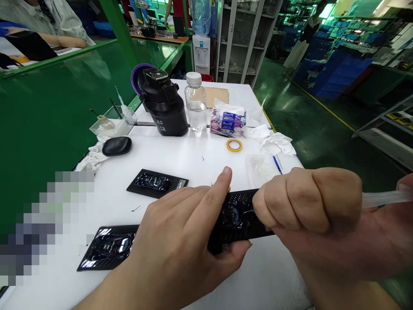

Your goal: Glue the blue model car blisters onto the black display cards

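White table (180,159) under both hands. Left hand (180,241) gripping black panel (237,217), forefinger up. Right hand (309,202) fisted round clear tube (383,198), tip at panel. Two more panels (157,183) left of the hands. Beyond: flask (163,105), bottle (195,103), tape ring (234,145).

Black textured panel (237,217), glossy raised centre, held approx. level above table; clear tube (382,198) protrudes rightward.

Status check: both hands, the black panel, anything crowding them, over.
Left hand grips black panel off the table. Right hand fisted on a clear tube, at panel's face. Two more panels lie clear.
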`<action>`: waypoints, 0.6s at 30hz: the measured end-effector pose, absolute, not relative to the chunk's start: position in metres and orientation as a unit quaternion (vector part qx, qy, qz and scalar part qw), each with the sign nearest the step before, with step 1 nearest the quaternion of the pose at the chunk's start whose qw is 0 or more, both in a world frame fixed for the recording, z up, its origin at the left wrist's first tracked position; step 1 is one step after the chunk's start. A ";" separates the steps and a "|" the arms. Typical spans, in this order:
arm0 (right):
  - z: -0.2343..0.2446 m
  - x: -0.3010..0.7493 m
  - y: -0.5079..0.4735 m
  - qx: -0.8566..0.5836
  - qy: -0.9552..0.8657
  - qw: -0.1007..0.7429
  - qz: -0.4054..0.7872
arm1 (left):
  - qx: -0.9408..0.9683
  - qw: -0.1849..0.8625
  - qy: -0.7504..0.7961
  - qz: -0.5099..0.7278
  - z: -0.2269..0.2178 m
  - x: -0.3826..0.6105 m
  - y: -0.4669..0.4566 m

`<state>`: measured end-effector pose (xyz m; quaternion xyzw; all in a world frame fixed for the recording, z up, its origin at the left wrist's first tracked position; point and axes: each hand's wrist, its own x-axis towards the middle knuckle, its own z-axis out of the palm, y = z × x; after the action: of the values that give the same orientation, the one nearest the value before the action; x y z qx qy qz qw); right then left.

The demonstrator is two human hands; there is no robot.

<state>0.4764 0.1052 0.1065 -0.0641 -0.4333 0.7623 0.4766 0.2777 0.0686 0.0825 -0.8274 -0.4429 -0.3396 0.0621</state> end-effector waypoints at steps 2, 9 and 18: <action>0.106 0.477 0.104 -0.064 -0.445 0.477 0.756 | -0.827 0.060 -0.443 -0.340 0.082 0.278 0.069; 0.098 0.479 0.104 -0.068 -0.455 0.492 0.739 | -0.825 0.055 -0.443 -0.345 0.082 0.278 0.069; 0.102 0.469 0.099 -0.100 -0.615 0.466 0.628 | -0.828 0.063 -0.459 -0.315 0.078 0.275 0.069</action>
<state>0.4689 0.0985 0.1024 -0.1001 -0.6154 0.6281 0.4655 0.2753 0.0691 0.0778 -0.8280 -0.4594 -0.3153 0.0634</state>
